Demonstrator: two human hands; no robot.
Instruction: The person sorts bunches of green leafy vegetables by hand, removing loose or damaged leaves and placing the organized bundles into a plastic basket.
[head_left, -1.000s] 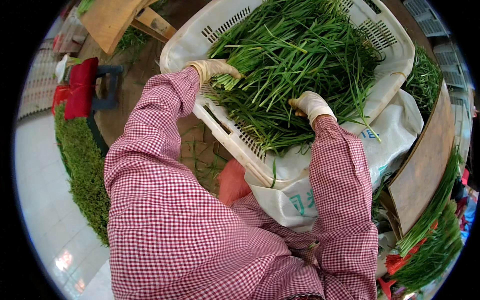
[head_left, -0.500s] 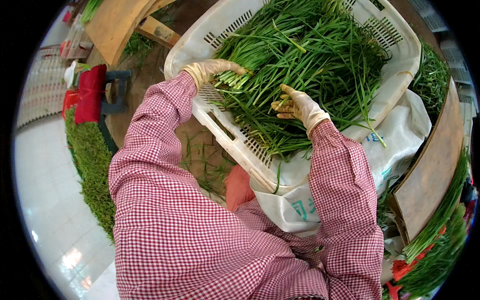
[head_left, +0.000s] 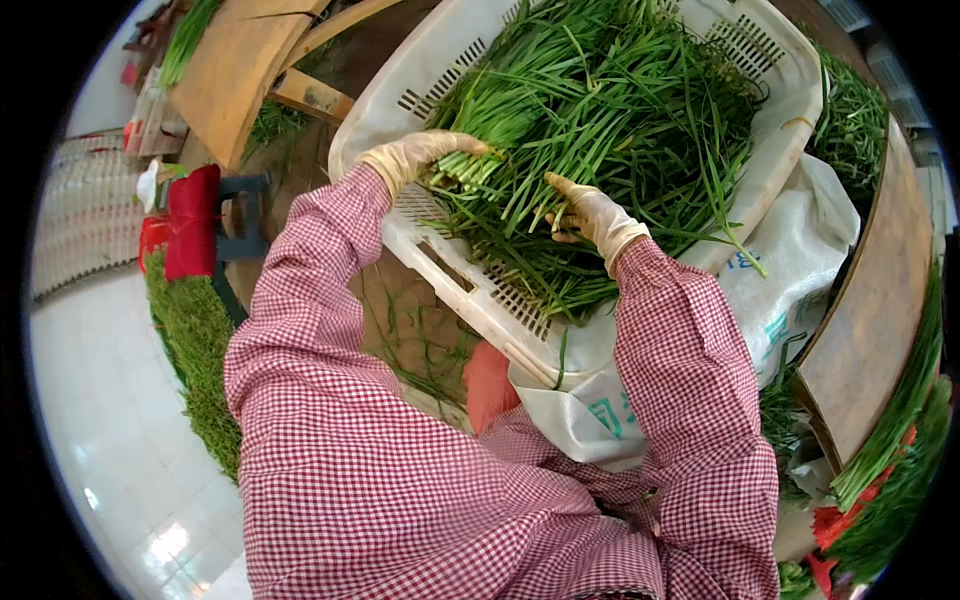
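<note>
While gathering a bunch from the heap: left hand (head_left: 415,157), in a thin pale glove, curled over the cut ends of a chive bunch (head_left: 490,150), at the near-left corner of the white slotted plastic crate (head_left: 480,290). Closed around the stems, thumb side hidden, so grip tightness hard to tell. Right hand (head_left: 590,215), also gloved, fingers spread and partly open, resting on the loose chives (head_left: 620,110) just beside the bunch, not pinching anything clearly. Bunch lying inside the crate, ends toward the near wall, leaves fanning away across the heap.

To do well, probably: keep cut ends level in the left fist, feed stems in with the right in small lots, comb fingers through to drop broken or bent leaves. Avoid squeezing hard, soft leaves likely to bruise. Lift bunch clear before pulling, tangled leaves likely to drag others out.

Around: white woven sack (head_left: 780,290) under the crate, wooden board (head_left: 875,320) at right, more greens (head_left: 195,350) on the floor at left, red stool (head_left: 190,220) nearby.
</note>
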